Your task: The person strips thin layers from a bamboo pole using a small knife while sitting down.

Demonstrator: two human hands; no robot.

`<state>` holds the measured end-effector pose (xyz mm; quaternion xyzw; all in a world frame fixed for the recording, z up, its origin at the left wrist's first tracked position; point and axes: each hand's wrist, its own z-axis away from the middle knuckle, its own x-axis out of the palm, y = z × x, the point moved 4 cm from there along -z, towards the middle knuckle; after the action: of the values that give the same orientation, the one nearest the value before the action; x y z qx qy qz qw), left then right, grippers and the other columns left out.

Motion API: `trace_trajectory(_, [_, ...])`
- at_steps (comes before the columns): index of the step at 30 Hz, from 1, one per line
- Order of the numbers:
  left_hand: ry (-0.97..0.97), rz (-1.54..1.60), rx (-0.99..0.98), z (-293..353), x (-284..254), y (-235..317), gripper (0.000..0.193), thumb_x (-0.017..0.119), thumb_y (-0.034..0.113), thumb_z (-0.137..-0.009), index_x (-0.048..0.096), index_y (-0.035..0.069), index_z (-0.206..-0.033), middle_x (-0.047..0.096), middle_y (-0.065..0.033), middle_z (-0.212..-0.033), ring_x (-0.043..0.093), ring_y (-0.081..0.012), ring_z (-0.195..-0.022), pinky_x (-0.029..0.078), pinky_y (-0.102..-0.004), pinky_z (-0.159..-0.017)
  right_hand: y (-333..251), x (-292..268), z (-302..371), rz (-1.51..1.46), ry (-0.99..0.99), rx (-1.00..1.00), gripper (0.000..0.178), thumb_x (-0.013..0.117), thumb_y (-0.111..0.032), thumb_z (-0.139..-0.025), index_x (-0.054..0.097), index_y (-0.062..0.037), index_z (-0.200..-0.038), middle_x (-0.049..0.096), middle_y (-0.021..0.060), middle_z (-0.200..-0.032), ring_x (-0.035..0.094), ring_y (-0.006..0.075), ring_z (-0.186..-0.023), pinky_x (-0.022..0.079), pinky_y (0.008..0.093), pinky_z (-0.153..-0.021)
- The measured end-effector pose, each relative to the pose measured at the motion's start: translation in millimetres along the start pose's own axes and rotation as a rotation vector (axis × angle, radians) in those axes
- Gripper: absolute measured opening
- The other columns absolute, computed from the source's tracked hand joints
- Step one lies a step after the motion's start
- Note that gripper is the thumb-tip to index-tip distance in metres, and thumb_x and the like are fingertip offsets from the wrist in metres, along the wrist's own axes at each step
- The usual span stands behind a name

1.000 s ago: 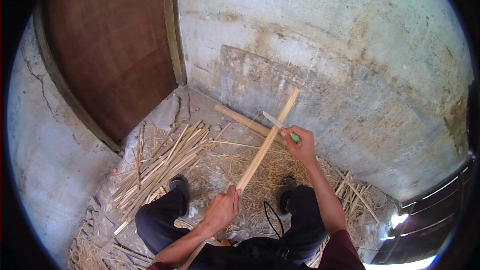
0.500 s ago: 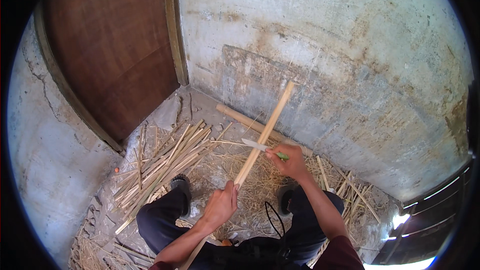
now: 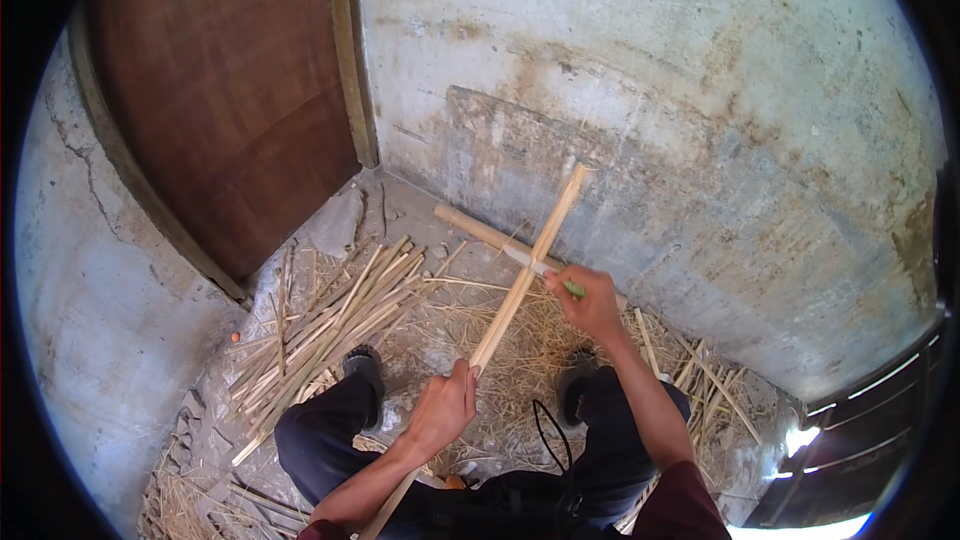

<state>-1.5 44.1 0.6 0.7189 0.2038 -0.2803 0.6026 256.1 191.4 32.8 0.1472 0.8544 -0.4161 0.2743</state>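
A long pale bamboo strip point(image 3: 507, 309) slants up and away from me, its far end near the wall. My left hand point(image 3: 443, 408) is closed around its lower part, and the tail runs back beneath my left forearm. In my right hand point(image 3: 587, 302) is a knife point(image 3: 519, 253) with a green handle, fingers wrapped round it. The light blade crosses the strip at about its middle, its tip out to the left. Part of the handle is hidden by my fingers.
Many split bamboo sticks point(image 3: 330, 325) lie heaped at left, with more sticks point(image 3: 712, 390) at right. A thick bamboo pole point(image 3: 478, 229) lies along the base of the stained wall point(image 3: 690, 130). Shavings point(image 3: 520, 370) litter the floor between my feet. A brown door point(image 3: 220, 90) stands at left.
My right hand and the knife have slid a little farther up the strip, away from me. My left hand stays in place on the strip.
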Motion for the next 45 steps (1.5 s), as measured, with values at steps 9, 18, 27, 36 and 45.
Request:
trace_trajectory(9, [0.008,0.004,-0.002,1,1,4,0.024,0.055,0.019,-0.113,0.055,-0.003,-0.104,0.061,-0.0309,-0.062,0.064,-0.0563,-0.060,0.051,-0.0644,-0.058,-6,-12,-6,-0.101,0.114,0.060,0.008,0.080,-0.003,-0.098,0.078,0.0039,-0.100,0.081,0.0159,-0.090,0.078,0.0168,-0.087,0.058,0.0326,-0.075])
trace_trajectory(18, [0.019,-0.027,0.028,0,-1,12,0.023,0.055,0.019,-0.113,0.055,-0.002,-0.105,0.061,-0.0309,-0.061,0.064,-0.0554,-0.059,0.050,-0.0645,-0.056,-2,-16,-11,-0.134,0.069,0.008,0.009,0.081,-0.005,-0.096,0.078,0.0010,-0.100,0.081,0.0175,-0.096,0.082,0.0282,-0.089,0.060,0.0352,-0.076])
trace_trajectory(27, [0.038,-0.006,0.043,2,-4,11,0.024,0.054,0.019,-0.114,0.053,-0.003,-0.104,0.060,-0.0313,-0.060,0.064,-0.0552,-0.058,0.050,-0.0648,-0.056,3,-16,-24,-0.113,0.103,-0.026,0.010,0.081,-0.005,-0.095,0.077,0.0030,-0.100,0.082,0.0167,-0.097,0.082,0.0266,-0.091,0.061,0.0343,-0.078])
trace_trajectory(36, [0.002,-0.024,0.018,-4,-8,16,0.023,0.053,0.017,-0.114,0.055,-0.004,-0.103,0.062,-0.0308,-0.064,0.065,-0.0544,-0.061,0.051,-0.0624,-0.058,-2,-14,-20,-0.085,0.143,-0.012,0.009,0.081,-0.006,-0.096,0.079,0.0013,-0.102,0.082,0.0161,-0.097,0.081,0.0243,-0.086,0.060,0.0344,-0.074])
trace_trajectory(45, [0.005,-0.051,0.001,-2,-6,8,0.024,0.055,0.018,-0.113,0.055,-0.003,-0.104,0.063,-0.0308,-0.065,0.065,-0.0550,-0.062,0.051,-0.0632,-0.059,-34,9,-2,-0.034,-0.141,-0.074,0.009,0.078,-0.012,-0.101,0.081,-0.0039,-0.102,0.081,0.0153,-0.095,0.079,0.0262,-0.081,0.059,0.0353,-0.071])
